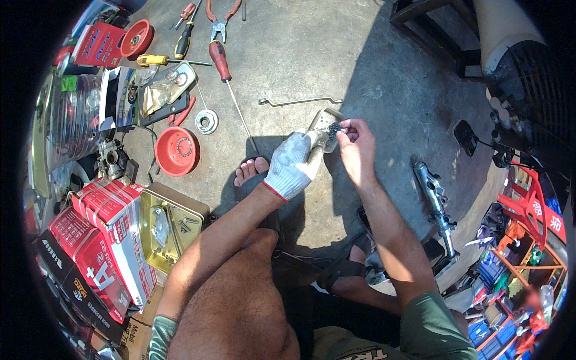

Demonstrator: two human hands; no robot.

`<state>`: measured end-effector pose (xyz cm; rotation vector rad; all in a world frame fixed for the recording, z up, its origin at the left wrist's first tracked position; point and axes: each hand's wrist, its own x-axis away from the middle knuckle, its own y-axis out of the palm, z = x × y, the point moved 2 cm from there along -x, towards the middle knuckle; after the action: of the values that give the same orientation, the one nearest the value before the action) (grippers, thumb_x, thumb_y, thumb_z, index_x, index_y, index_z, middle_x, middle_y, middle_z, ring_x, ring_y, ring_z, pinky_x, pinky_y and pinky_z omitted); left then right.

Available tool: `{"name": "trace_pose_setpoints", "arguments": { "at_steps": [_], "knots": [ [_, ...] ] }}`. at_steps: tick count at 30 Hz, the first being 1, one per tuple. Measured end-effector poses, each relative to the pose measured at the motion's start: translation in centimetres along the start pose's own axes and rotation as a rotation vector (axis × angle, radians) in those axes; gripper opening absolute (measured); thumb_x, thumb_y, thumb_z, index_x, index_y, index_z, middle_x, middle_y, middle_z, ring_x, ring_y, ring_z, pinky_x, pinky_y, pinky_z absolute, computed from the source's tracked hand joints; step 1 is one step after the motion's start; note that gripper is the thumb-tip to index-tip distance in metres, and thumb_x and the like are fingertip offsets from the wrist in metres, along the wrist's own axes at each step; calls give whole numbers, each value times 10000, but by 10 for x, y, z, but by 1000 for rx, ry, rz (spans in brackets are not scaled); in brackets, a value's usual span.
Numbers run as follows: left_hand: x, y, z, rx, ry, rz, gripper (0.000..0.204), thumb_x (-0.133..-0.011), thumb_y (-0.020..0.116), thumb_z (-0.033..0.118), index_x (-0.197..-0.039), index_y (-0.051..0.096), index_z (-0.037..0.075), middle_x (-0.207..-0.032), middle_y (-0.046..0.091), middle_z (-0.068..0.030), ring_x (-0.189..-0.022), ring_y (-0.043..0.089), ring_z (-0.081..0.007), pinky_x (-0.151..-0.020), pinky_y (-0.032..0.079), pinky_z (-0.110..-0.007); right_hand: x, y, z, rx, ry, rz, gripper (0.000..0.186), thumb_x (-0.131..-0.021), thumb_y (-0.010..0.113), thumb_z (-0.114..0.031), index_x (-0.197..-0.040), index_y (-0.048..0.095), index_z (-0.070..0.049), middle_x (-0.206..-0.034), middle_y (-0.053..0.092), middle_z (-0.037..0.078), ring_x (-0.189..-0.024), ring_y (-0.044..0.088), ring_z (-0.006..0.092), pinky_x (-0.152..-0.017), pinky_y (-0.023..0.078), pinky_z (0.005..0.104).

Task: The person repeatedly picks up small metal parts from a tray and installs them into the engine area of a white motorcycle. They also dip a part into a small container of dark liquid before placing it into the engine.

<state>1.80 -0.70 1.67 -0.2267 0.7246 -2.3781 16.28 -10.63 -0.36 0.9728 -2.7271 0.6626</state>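
Note:
My left hand (294,163), in a white-grey knitted glove with a red cuff, is closed on the near left edge of a small pale tray (328,116) with rounded corners. My bare right hand (358,145) pinches a small dark, knobbly piece (333,129) over that tray, with thumb and forefinger together. What exactly the piece is cannot be made out. Just beyond the tray lies a double-ended ring spanner (300,102) on the concrete. A long red-handled screwdriver (234,90) points toward my left hand from the far left.
Left stand red bowls (175,151), a ring-shaped metal part (206,121), a yellow-handled screwdriver (157,60), pliers (219,24), a gold tin (174,210) of small parts and red boxes (90,252). On the right lie a metal tube-like part (433,201) and an orange rack (516,264).

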Motion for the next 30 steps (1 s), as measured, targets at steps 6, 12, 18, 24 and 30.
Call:
{"name": "trace_pose_setpoints", "arguments": {
  "at_steps": [6,12,18,24,30],
  "knots": [
    [-6,-3,5,16,-4,-37,202,-911,647,164,-1096,680,91,-912,655,-184,-832,683,-385,-719,548,-490,0,2,1,40,-23,11,256,-870,762,18,-1099,659,-28,-842,615,6,-711,542,85,-667,495,266],
    [-9,-7,-5,-122,-91,-87,195,-917,643,187,-1066,682,67,-918,662,-204,-850,693,-402,-722,556,-500,-1,-1,3,64,10,-1,286,-846,777,2,-1105,660,-31,-857,616,13,-731,553,102,-680,499,278],
    [-6,0,-9,-131,-100,-85,191,-899,659,176,-1035,658,42,-920,662,-212,-850,681,-414,-733,549,-505,6,-7,-12,526,-335,65,303,-844,722,-52,-1143,677,-51,-1225,594,180,-1109,580,338,-968,470,458],
    [0,2,-17,-127,-90,-64,199,-888,675,183,-1020,651,36,-940,659,-212,-890,674,-418,-758,546,-500,12,1,-14,743,-444,-75,375,-889,670,-133,-1255,685,-57,-1557,385,288,-1453,352,455,-1173,320,566],
    [3,0,-14,-81,-93,-22,202,-881,703,193,-975,639,27,-948,655,-220,-909,661,-438,-764,539,-504,6,9,-6,869,-525,-168,459,-944,660,-238,-1359,647,-43,-1641,275,284,-1534,245,445,-1231,241,590]
  ]
}}
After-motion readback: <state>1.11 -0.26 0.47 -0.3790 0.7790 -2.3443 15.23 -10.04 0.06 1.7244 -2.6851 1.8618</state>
